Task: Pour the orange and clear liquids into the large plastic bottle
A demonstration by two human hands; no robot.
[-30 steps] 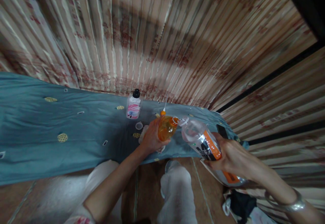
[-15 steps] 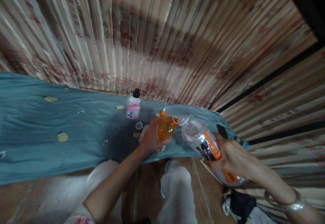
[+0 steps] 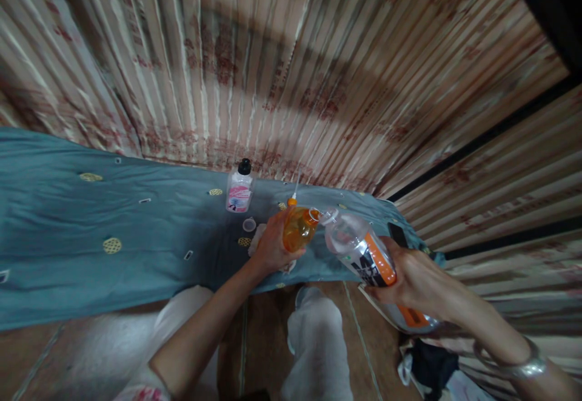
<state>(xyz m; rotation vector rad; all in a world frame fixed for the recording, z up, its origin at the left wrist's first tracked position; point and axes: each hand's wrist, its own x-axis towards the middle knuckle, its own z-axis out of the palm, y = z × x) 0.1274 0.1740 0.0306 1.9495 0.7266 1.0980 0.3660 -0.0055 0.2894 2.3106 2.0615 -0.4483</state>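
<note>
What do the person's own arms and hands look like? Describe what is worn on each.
The left hand is ungloved; further up that arm, the edge of a pale sleeve with a pinkish-red print shows. The right hand is ungloved too, with a shiny, silver-coloured bangle round the forearm. No right sleeve is in view.

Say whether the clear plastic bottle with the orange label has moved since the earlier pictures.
No: the orange-labelled bottle shows no visible shift in any direction against the standing black-capped, pink-labelled bottle.
</note>
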